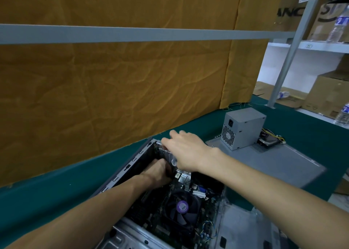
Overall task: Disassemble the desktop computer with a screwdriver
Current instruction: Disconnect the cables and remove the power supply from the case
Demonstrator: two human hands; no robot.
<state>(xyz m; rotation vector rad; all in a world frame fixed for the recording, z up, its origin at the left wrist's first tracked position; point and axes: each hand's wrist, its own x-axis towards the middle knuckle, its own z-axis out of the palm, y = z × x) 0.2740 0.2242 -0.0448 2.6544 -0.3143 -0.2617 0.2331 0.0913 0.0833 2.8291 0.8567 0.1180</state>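
Note:
The open desktop computer case (130, 165) lies on the green table, its motherboard and a black CPU fan (179, 209) with a purple sticker exposed. My left hand (158, 171) reaches down inside the case at its far end, fingers curled around an expansion card (168, 154) standing there. My right hand (185, 150) comes over the top of the case's far corner, its fingers pinching the card's upper edge near the rear bracket. No screwdriver is in view.
A removed grey power supply (243, 127) stands on the detached side panel (283, 161), with a hard drive (269, 141) and cables behind it. An orange cloth (113, 90) hangs behind the table. Shelves with cardboard boxes and water bottles (341, 114) stand at right.

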